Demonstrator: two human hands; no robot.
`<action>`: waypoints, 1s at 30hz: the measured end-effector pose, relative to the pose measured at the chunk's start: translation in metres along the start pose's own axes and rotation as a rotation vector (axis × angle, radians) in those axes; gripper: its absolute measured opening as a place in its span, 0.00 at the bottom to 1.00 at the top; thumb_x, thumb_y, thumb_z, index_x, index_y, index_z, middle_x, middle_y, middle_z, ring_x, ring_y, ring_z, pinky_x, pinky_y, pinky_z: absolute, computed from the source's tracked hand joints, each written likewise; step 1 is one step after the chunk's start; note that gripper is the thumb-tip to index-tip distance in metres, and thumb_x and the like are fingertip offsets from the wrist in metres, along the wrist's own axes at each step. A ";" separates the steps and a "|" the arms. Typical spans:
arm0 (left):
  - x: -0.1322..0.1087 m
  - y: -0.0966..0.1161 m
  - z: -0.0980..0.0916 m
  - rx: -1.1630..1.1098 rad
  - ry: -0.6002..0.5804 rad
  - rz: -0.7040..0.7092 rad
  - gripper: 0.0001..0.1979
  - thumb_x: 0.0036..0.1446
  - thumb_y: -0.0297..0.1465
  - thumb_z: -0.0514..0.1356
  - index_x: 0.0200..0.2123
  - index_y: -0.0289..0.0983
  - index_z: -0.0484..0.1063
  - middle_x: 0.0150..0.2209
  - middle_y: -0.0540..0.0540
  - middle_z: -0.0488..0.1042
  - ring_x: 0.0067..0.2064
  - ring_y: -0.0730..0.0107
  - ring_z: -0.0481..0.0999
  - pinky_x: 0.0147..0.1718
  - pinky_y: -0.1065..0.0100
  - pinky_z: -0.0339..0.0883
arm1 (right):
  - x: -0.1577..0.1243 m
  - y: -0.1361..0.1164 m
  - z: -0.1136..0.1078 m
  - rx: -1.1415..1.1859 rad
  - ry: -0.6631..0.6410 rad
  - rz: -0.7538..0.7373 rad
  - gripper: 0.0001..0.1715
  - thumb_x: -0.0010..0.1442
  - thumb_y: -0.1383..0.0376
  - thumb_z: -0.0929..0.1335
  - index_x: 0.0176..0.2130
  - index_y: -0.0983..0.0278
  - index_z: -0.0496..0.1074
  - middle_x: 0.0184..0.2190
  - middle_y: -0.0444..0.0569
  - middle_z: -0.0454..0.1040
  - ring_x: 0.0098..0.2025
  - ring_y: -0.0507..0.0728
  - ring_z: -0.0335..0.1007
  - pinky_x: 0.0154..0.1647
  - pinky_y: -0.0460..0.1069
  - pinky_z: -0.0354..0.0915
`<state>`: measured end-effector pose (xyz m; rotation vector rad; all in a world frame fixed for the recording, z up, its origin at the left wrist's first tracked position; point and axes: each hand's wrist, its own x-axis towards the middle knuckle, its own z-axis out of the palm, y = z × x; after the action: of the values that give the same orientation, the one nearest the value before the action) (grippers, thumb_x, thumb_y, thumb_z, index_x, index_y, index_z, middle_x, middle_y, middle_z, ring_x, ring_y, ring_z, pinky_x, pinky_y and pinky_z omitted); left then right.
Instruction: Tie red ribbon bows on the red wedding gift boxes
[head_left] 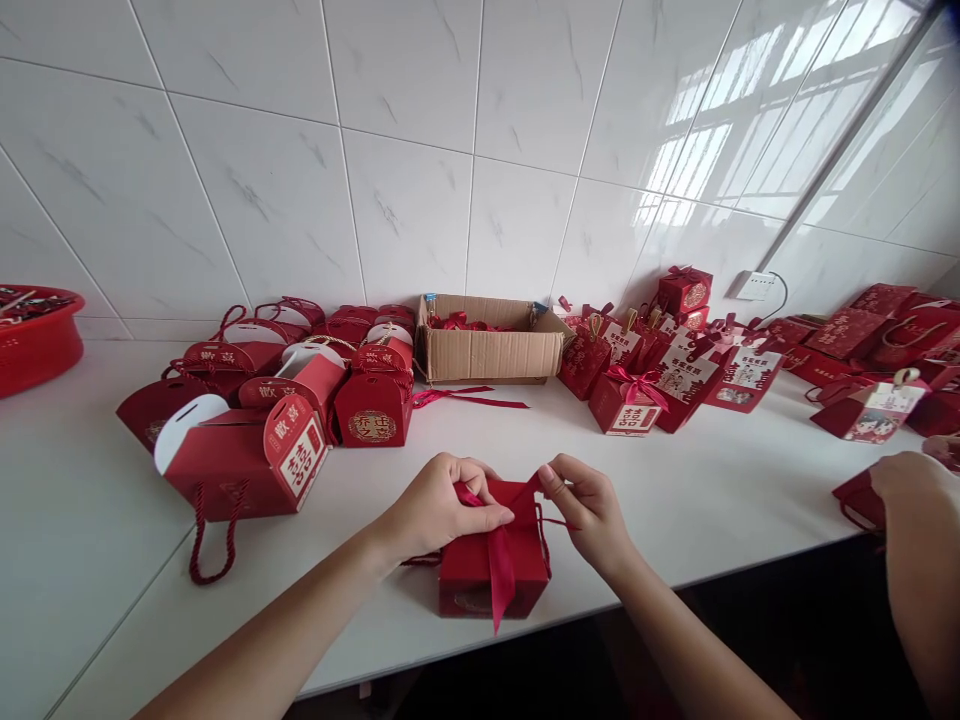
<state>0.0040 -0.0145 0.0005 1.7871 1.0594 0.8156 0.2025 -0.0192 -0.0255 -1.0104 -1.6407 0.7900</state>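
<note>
Near the desk's front edge (420,665), the hands (444,508) are pinching soft, probably slippery ribbon (501,580) over a likely light, crushable box (466,575), best side-held.

This looks like a small packing workshop (a room in a home could look much the same): red gift boxes (373,405) stand in groups along a long white table (712,500), a cardboard carton (491,357) holds red ribbon-like pieces (461,321), a co-worker's arm (919,570) shows at the right, and marble-patterned wall tiles (405,80) rise behind.
</note>
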 end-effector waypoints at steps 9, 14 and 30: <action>0.001 0.005 -0.004 -0.112 0.004 -0.002 0.22 0.47 0.38 0.66 0.16 0.38 0.55 0.27 0.46 0.74 0.45 0.59 0.73 0.46 0.62 0.62 | 0.001 -0.001 -0.004 -0.077 -0.086 0.041 0.24 0.63 0.53 0.62 0.22 0.64 0.60 0.19 0.41 0.56 0.24 0.49 0.48 0.24 0.46 0.49; -0.002 0.009 -0.009 -0.311 -0.064 -0.013 0.20 0.53 0.41 0.62 0.19 0.37 0.58 0.34 0.45 0.75 0.41 0.63 0.74 0.43 0.63 0.63 | 0.003 -0.007 -0.014 0.032 -0.113 0.150 0.29 0.63 0.48 0.58 0.21 0.64 0.62 0.19 0.44 0.61 0.24 0.50 0.55 0.26 0.47 0.54; -0.004 0.004 -0.017 -0.644 -0.140 -0.119 0.12 0.55 0.37 0.60 0.35 0.34 0.77 0.49 0.40 0.75 0.39 0.62 0.77 0.42 0.64 0.66 | -0.029 -0.007 -0.020 0.026 -0.255 -0.078 0.38 0.51 0.41 0.67 0.54 0.55 0.64 0.55 0.53 0.61 0.56 0.62 0.61 0.51 0.53 0.62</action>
<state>-0.0107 -0.0131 0.0107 1.2029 0.6945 0.8268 0.2236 -0.0479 -0.0259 -0.8483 -1.8689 0.9145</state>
